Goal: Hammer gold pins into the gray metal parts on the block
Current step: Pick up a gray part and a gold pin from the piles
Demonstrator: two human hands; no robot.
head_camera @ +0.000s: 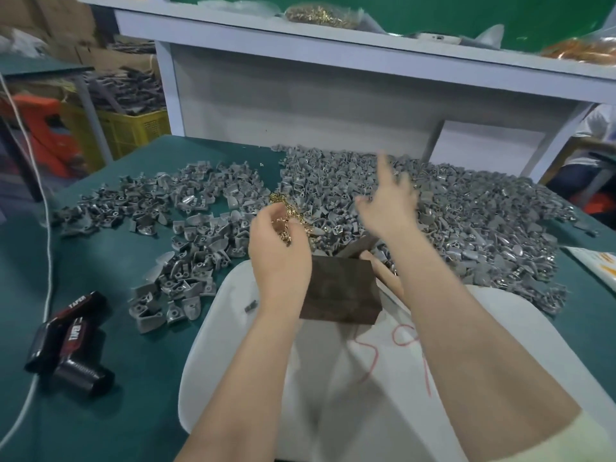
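Observation:
A dark block (340,291) stands at the far end of a white tray (213,355) in front of me. My left hand (278,251) is cupped just left of the block and holds a bunch of small gold pins (286,225). My right hand (386,208) is blurred, raised over the gray parts beyond the block, fingers spread and empty. A hammer lies behind the block, with its dark head (358,246) and wooden handle (386,275) showing. A big heap of gray metal parts (466,221) covers the table to the right; a smaller spread of gray parts (186,235) lies left.
Black cylinders labelled TAPER (66,341) lie at the left on the green table, beside a white cable (46,261). A white shelf (333,38) at the back carries a bag of gold pins (320,15). A yellow crate (130,128) stands at far left.

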